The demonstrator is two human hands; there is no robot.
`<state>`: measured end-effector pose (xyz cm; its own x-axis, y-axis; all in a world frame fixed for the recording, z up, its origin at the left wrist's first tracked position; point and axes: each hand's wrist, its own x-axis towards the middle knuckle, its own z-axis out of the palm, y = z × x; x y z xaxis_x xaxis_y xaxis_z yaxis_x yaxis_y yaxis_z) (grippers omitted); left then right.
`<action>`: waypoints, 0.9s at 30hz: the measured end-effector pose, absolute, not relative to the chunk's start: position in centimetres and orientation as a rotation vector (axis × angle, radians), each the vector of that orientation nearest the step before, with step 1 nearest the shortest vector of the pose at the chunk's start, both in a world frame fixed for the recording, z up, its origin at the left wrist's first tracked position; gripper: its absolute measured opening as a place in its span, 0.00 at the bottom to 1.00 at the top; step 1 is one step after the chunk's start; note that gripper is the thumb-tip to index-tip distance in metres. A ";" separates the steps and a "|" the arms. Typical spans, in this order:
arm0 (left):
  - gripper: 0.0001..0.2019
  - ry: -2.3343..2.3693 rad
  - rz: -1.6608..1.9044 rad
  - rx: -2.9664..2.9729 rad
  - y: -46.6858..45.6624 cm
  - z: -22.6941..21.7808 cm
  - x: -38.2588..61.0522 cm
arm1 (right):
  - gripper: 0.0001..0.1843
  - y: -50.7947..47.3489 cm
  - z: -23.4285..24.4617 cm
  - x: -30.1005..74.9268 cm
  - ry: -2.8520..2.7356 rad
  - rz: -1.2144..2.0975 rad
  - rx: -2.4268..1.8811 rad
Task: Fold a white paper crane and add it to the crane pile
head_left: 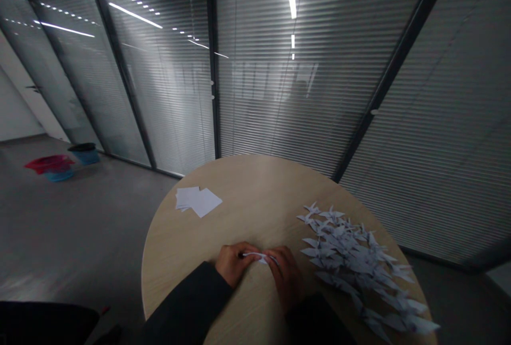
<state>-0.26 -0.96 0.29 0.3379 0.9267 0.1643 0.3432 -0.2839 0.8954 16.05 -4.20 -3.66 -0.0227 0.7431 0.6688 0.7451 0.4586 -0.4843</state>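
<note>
My left hand (232,263) and my right hand (288,274) meet near the front of a round wooden table (255,190). Both pinch a small piece of folded white paper (255,256) held between their fingertips, low over the tabletop. Dark sleeves cover both forearms. To the right of my right hand lies a heap of several folded white paper cranes (355,260). A small stack of flat white paper squares (197,199) rests at the table's far left.
Glass walls with closed blinds (259,68) stand behind the table. On the grey floor at far left sit a red tray on a blue basin (51,166) and a dark-rimmed blue bucket (84,152).
</note>
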 end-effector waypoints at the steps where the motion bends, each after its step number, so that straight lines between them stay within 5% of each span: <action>1: 0.08 1.131 0.918 1.810 -1.0 0.3 -0.3 | 0.19 -4.2 -3.7 16.0 -1.744 0.001 -1.285; 27: 0.16 0.979 0.958 2.064 -1.5 0.6 -0.4 | 0.16 -4.6 -3.1 16.1 -1.836 -0.103 -1.246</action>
